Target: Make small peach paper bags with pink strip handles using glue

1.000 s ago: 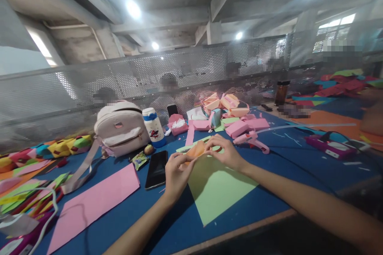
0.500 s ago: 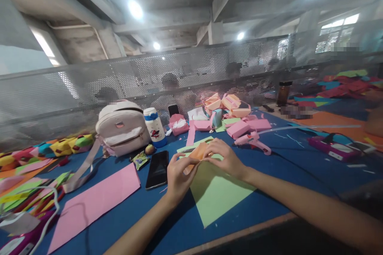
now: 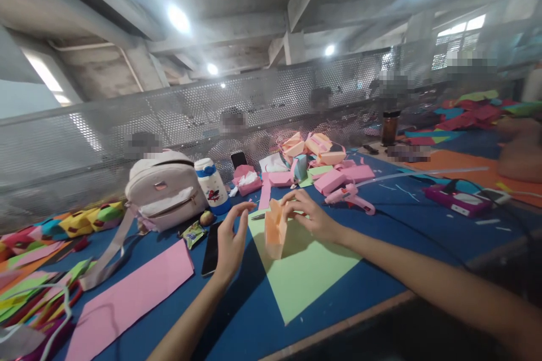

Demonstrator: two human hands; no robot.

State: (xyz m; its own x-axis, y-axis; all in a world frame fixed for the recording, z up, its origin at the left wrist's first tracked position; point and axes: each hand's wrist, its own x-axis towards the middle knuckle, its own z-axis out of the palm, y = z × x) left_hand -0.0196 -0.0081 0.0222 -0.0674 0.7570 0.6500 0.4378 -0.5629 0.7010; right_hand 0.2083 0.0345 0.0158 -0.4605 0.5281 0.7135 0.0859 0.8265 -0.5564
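My right hand (image 3: pixel 311 217) grips the far right side of a small folded orange paper box (image 3: pixel 275 232), which stands upright with its open top towards me. Apart from the box, to its left, my left hand (image 3: pixel 232 242) hovers with thumb and fingers parted and nothing visible between them. Under the box lies a sheet of light green paper (image 3: pixel 313 282). A thin dark tool (image 3: pixel 258 216), perhaps tweezers or scissors, rests at the sheet's far edge. The black phone (image 3: pixel 210 254) is partly covered by my left hand.
A pink glue gun (image 3: pixel 350 197) lies right of my hands, near pink and orange paper boxes (image 3: pixel 332 180). To the left are a pink sheet (image 3: pixel 135 299), a pale backpack (image 3: pixel 165 192) and a white-and-blue bottle (image 3: pixel 212 187). A purple power strip (image 3: pixel 451 201) sits at right.
My left hand has let go of the orange paper and moved left. The paper now stands opened as a box in my right hand. The view has shifted slightly.
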